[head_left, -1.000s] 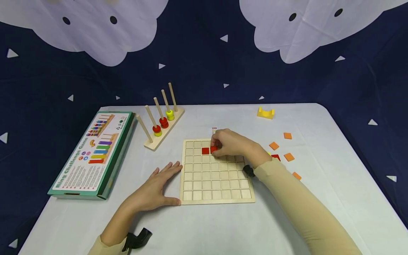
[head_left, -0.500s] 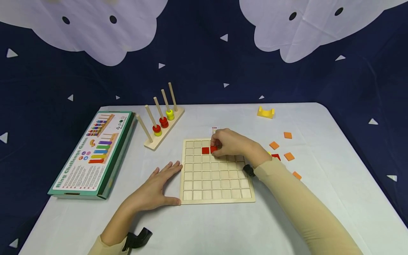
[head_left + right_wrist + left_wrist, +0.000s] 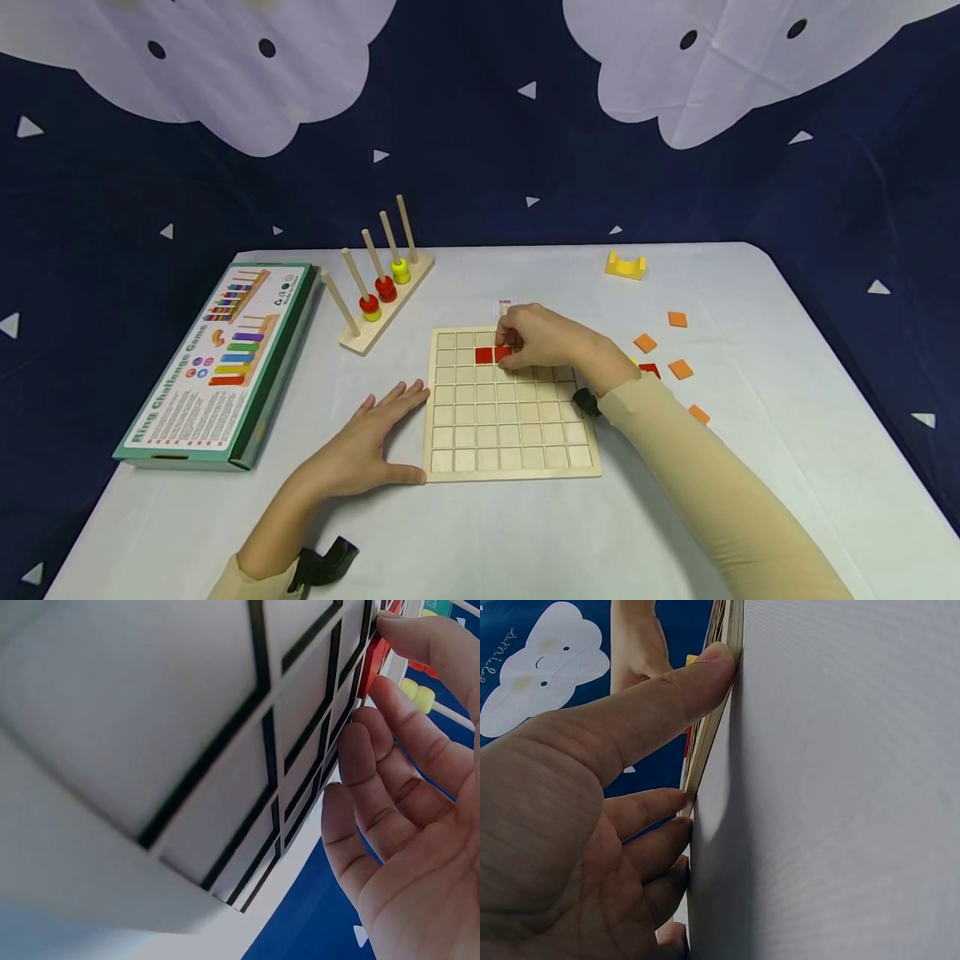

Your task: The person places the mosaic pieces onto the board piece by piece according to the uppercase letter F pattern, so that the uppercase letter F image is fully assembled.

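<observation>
A pale wooden grid board (image 3: 487, 412) lies on the white table. My left hand (image 3: 352, 454) spans its left edge with spread fingers, thumb at the near corner and fingertips at the side. In the left wrist view the thumb (image 3: 667, 701) rests against the board's edge. Over the upper rows, my right hand (image 3: 543, 337) pinches a red square tile (image 3: 502, 353) between thumb and index finger at a grid cell. Directly left of it, another red tile (image 3: 483, 356) sits in a cell. The right wrist view shows the pinched red tile (image 3: 373, 666) upright-looking beside the fingertips.
Several orange tiles (image 3: 681, 369) lie right of the board, with a red piece (image 3: 650, 369) partly behind the right sleeve. A yellow curved block (image 3: 626, 267) stands farther back. To the left are a peg rack (image 3: 412, 287) with red and yellow rings and a game box (image 3: 217, 358).
</observation>
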`<state>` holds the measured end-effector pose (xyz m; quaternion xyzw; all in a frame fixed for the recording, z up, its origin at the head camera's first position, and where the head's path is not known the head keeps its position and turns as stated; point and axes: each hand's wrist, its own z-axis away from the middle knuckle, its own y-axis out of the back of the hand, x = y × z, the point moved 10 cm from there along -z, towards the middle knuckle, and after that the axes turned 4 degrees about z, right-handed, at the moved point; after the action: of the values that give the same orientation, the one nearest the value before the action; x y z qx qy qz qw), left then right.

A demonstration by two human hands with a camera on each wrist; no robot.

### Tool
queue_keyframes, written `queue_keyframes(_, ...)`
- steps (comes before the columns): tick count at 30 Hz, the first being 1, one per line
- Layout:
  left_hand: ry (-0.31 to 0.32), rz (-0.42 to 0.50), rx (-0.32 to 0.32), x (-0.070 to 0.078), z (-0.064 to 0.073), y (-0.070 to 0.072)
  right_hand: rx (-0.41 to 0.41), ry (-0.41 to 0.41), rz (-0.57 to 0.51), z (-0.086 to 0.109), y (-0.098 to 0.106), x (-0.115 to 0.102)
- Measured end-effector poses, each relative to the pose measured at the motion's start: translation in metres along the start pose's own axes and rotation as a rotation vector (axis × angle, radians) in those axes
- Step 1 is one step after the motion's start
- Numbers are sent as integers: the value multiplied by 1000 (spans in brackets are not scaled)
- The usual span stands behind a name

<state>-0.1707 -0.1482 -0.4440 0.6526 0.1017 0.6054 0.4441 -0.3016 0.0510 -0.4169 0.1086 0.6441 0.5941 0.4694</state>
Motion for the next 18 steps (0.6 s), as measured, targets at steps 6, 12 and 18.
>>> queue_keyframes(6,-1,8,-3,0,0,-1,2,-4,-20,5,3,1)
queue_keyframes(12,11,6,1,0,0,-1,48,6,-79,22,15,4)
queue_keyframes(18,17,3,-3,-2,-2,-3,128,-37,-91,52,31,27)
